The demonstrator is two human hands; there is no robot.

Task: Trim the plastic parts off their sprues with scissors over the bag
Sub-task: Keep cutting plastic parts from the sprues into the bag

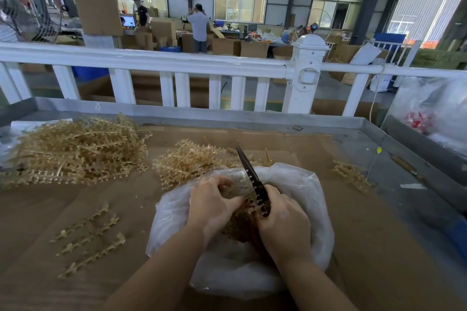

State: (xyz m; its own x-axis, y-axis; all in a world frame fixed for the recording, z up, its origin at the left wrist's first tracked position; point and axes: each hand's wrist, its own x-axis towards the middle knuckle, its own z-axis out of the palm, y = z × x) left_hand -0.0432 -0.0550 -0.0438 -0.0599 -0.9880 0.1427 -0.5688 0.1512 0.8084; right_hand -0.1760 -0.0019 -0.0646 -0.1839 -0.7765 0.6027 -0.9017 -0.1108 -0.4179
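Observation:
My left hand (213,206) grips a translucent amber sprue (249,206) with small parts along it, held over the open clear plastic bag (300,184). My right hand (284,222) grips dark scissors (250,171), their blades pointing up and away across the sprue. Cut amber parts lie heaped inside the bag between my hands. A big pile of sprues (75,146) lies at the left of the table, and a smaller pile (187,161) sits just behind the bag.
Brown cardboard (101,192) covers the metal-rimmed table. A few loose sprues (88,237) lie front left, and another sprue (351,174) at the right. A white railing (177,60) runs behind. A large clear bag (434,108) stands at far right. People work in the background.

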